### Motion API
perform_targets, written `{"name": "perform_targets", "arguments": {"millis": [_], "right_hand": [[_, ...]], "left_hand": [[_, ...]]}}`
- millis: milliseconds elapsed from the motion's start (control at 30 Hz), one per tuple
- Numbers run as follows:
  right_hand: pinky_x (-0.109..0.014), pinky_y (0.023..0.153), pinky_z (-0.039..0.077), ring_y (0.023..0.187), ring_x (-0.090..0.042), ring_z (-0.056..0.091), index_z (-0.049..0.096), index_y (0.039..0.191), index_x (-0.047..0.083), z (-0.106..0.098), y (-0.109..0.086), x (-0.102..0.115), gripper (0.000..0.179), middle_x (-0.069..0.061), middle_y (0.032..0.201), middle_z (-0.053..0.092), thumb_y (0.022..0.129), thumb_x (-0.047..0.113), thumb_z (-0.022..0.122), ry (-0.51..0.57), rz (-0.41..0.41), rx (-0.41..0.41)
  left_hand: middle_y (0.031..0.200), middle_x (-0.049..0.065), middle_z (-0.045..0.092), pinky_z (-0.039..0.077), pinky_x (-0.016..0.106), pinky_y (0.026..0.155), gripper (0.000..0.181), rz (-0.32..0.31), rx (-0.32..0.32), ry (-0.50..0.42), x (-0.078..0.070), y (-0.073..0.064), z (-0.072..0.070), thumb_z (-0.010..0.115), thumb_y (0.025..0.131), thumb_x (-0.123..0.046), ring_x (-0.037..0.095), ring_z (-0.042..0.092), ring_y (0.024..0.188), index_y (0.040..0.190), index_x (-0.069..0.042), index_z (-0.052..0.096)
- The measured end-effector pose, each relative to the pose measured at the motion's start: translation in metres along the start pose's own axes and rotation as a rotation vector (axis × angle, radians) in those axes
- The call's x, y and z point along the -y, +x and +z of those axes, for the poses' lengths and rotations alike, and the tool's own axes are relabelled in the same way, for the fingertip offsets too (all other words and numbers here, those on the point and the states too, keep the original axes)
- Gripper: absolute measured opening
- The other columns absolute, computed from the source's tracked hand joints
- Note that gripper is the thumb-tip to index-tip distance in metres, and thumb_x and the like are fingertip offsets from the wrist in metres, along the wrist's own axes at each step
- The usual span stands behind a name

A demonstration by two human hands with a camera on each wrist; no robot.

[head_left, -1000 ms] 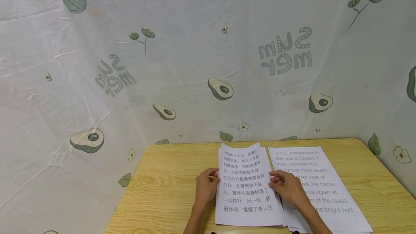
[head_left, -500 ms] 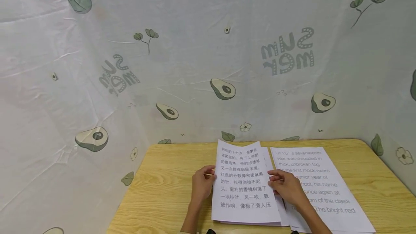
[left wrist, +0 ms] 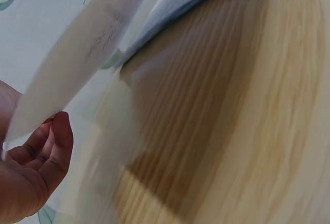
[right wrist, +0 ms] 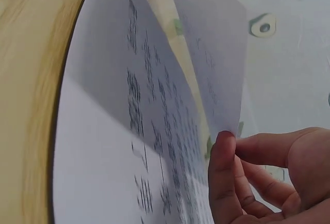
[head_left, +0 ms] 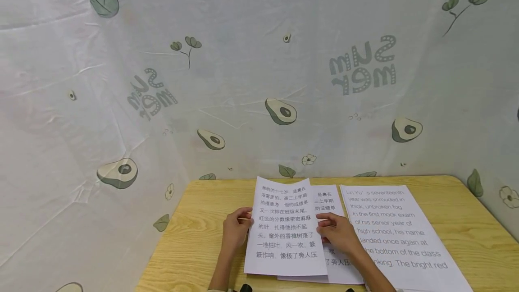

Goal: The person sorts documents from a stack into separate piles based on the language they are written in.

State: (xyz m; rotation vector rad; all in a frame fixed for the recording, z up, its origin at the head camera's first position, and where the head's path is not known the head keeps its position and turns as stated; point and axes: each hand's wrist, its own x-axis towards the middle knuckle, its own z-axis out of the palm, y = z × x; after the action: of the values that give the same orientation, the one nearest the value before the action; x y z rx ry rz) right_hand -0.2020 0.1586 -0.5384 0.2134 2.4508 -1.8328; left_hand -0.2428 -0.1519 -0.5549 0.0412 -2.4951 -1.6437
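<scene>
Plainly, both hands have hold of the same thing. The right hand (head_left: pixel 338 234) pinches the long right edge of a Chinese-printed sheet (head_left: pixel 284 233) between thumb and forefinger, its other fingers bent in behind. The left hand (head_left: pixel 236 230) grips the opposite edge, the paper running between its thumb side and its curled fingers. Both grips sit around mid-height on the sheet, so the text faces the person and the top corners rise with a dip between them.

Out from the fingers, the sheet is tilted and clear of what lies beneath: seen from the right wrist, a gap separates it from a second Chinese-printed page (head_left: pixel 344 274) lying below. It covers that page's left part and reaches past it over the wooden table (head_left: pixel 202 206). The lines visible on the lower page match those on the upper one. How many sheets lie under there I can't tell.

To my eye, the step in hand is separating this top sheet and taking it off to the left. The next move seems to call for level, even pinches and a gentle lowering, so the paper doesn't buckle.

Farther right, just beside the lower page, lies an English-printed page (head_left: pixel 405 238); beyond the table hangs an avocado-patterned cloth (head_left: pixel 243 71).
</scene>
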Motion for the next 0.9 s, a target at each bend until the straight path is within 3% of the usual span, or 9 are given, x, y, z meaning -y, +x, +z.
{"name": "perform_targets", "arguments": {"millis": [400,900], "right_hand": [[-0.031,0.064,0.064,0.078,-0.017,0.071,0.071,0.129,-0.004,0.042,0.003,0.007,0.041,-0.013,0.104,0.071,0.089,-0.001,0.077,0.051,-0.006,0.017],[-0.030,0.066,0.065,0.081,-0.016,0.071,0.067,0.132,-0.006,0.089,0.006,0.014,0.043,-0.014,0.105,0.069,0.091,0.003,0.076,0.120,-0.041,0.094]], "left_hand": [[0.100,0.013,0.074,0.055,0.020,0.068,0.029,-0.044,-0.018,0.064,0.021,0.009,-0.037,0.074,0.093,0.003,0.015,0.067,0.082,0.121,-0.001,0.078],[0.106,0.021,0.074,0.054,0.020,0.070,0.032,-0.098,-0.021,0.037,0.036,0.016,-0.081,0.072,0.093,0.007,0.022,0.071,0.089,0.126,0.004,0.075]]}}
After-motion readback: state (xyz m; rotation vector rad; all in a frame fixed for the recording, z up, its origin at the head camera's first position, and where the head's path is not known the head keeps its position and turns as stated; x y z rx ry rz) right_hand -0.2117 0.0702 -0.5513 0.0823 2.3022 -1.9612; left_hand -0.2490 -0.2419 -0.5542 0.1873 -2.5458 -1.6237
